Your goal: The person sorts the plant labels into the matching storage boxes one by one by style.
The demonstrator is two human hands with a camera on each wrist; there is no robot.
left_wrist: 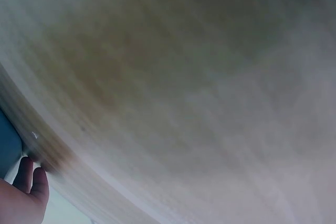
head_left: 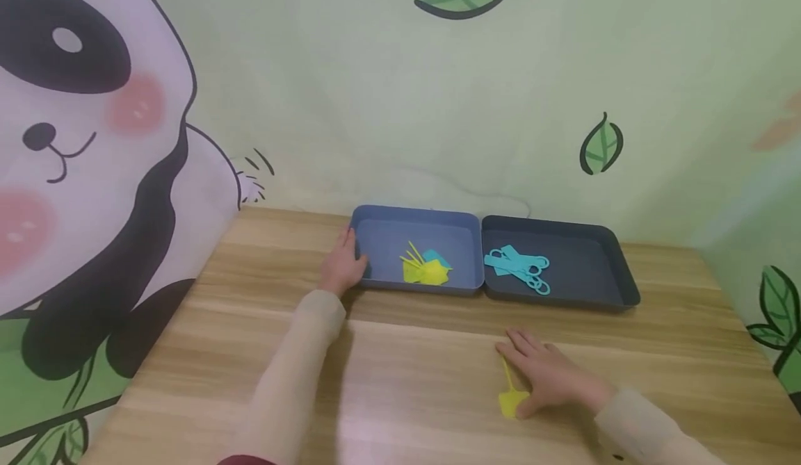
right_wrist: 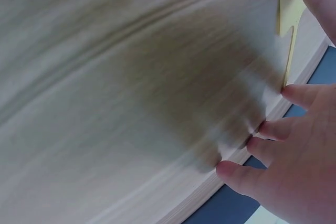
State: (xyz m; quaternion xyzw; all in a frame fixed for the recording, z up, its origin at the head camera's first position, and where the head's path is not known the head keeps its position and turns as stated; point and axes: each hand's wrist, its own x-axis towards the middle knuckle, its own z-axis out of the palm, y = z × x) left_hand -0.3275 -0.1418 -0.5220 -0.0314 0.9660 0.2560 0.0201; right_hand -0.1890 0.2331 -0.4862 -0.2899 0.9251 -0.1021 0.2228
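My left hand (head_left: pixel 343 265) holds the left wall of a blue tray (head_left: pixel 382 281), its thumb over the rim. Inside that tray lie several yellow flat tags with thin stems (head_left: pixel 432 272) and a teal piece (head_left: pixel 436 258). Nearer the front, my right hand (head_left: pixel 553 374) is spread low over the table. One yellow stemmed tag (head_left: pixel 512 402) is under it, the thumb touching the broad end and the index fingertip at the stem's tip. The right wrist view shows the same tag (right_wrist: pixel 290 4) between thumb and index finger, the other fingers extended.
A dark grey tray (head_left: pixel 588 263) stands against the blue tray's right side, with several teal tags with ring ends (head_left: pixel 516 265) at its left. Both are near the back edge of the wooden table (head_left: pixel 400 374). Behind rises a wall (head_left: pixel 350 103) painted with a panda and leaves.
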